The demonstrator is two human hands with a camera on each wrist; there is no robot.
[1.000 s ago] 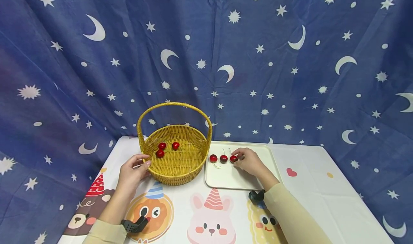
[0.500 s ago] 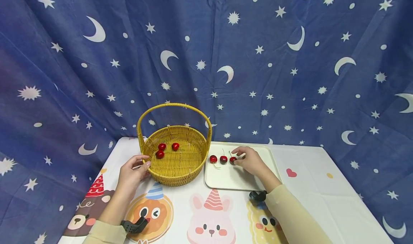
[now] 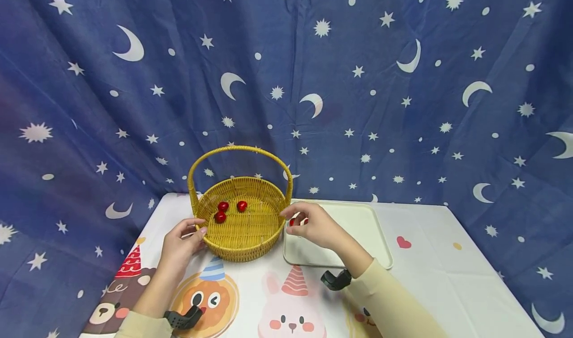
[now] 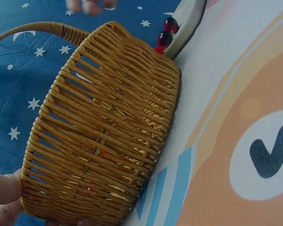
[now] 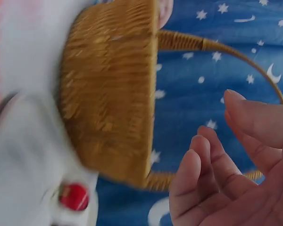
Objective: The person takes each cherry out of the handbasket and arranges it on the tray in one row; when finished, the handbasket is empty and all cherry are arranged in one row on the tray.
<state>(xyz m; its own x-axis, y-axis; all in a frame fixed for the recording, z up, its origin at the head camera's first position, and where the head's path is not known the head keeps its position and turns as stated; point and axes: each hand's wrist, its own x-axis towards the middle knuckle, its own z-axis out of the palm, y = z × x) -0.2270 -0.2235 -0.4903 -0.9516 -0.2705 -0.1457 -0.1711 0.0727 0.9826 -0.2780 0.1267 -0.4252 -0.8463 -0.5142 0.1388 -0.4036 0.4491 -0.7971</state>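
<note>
In the head view, the person's left hand [image 3: 181, 243] grips the near-left rim of a woven yellow basket [image 3: 241, 254], thumb outside. Three red cherries [image 3: 242, 206] lie on the basket floor, left of its middle, under the tall arched handle [image 3: 240, 148]. The right hand [image 3: 315, 223] is well apart from the left, above the left end of a pale tray [image 3: 353, 233], fingertips beside the basket's right rim; I can't tell whether they touch it. Two tray cherries [image 3: 292, 222] peep through its fingers. Basket and tray sit side by side on the table [image 3: 425, 278], before a blue curtain [image 3: 250, 104].

In the left wrist view, the thumb presses the basket's rim. Beyond the weave, dark red cherries show at the tray's edge, and blurred fingertips hang at the top.

In the right wrist view, the right thumb and fingers are spread, with nothing between them. One blurred cherry rests on the tray.
</note>
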